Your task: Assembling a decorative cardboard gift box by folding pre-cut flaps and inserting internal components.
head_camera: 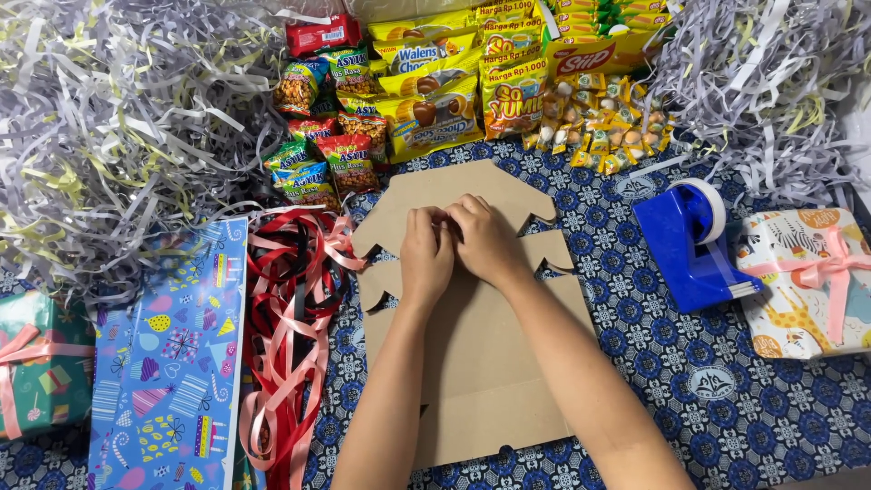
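While matte and notched, the cardboard cutout [472,363] lies under both hands [458,245].

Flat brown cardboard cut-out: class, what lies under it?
The cardboard cut-out lies on a blue patterned cloth, visible around it. Both hands press its upper middle. Anything else beneath is covered.

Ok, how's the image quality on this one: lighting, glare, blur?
Head view: even, soft light with only faint shadows under the left hand and right hand on the cardboard cutout; slight glare on the snack packets; sharp focus throughout, no motion blur; mild wide-angle stretch at the edges.
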